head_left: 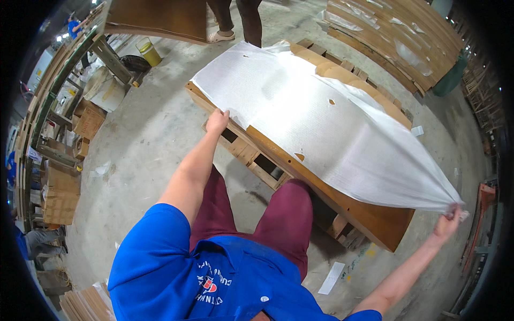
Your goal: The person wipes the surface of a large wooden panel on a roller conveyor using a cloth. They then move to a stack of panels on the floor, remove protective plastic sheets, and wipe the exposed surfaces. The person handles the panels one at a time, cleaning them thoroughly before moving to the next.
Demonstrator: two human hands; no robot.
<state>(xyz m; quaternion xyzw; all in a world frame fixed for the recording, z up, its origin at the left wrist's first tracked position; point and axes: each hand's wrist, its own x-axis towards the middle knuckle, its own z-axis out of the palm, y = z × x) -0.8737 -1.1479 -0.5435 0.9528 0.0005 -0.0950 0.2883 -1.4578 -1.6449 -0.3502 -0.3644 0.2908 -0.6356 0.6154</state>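
The thin white foam sheet [278, 101] has small holes. The left hand [217, 122] pinches its edge; the right hand [446, 224] grips its bunched corner.

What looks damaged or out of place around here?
The white sheet has several small holes, possibly tears, and lies askew: part of the near edge of the brown board is bare, while your right hand holds the sheet's bunched end beyond it. A white paper also lies loose on the floor.

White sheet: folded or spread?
Spread: the white sheet lies broad across the brown panel, its right end gathered in the right hand.
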